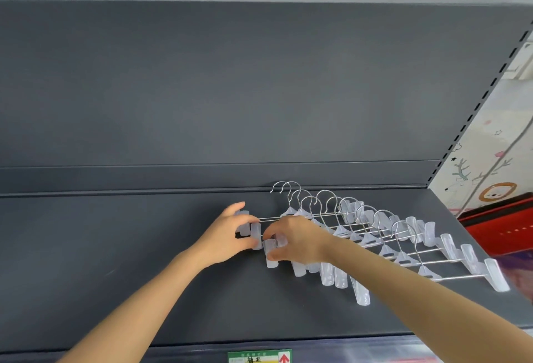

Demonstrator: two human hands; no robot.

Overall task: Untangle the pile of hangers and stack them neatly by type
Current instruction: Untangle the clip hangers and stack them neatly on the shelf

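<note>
- The clip hangers (375, 235), all one type with wire hooks and translucent plastic clips, lay in an overlapping fan on the dark shelf (115, 247). Their hooks pointed toward the back panel (230, 88), and the row ran from the middle out toward the right edge.
- At the fan's left end, the left-end clips (255, 233) sat bunched together, touching one another, less evenly spaced than the right-end ones.
- The left hand (227, 235) had its thumb and fingers curled round those clips. Whether it gripped one clip or two was hard to tell, since the plastic blurred together there.
- The right hand (300, 240) reached across the bars and pinched a lower clip (270, 256) just beside the left hand's, between thumb and curled fingers.
- The step in hand looked like squaring up: the hangers already seemed untangled, and both hands were lining up the clip ends of the rearmost ones.
- The next move would likely call for sliding each hanger back so that bars and hooks nest into one tight stack. That would mean holding the rear ones steady, since hooks or clips could snag a neighbour's wire.
- Further out, a green price label (259, 357) sat on the shelf's front lip. A patterned sheet (490, 166) stood to the right, beyond the slotted upright.
</note>
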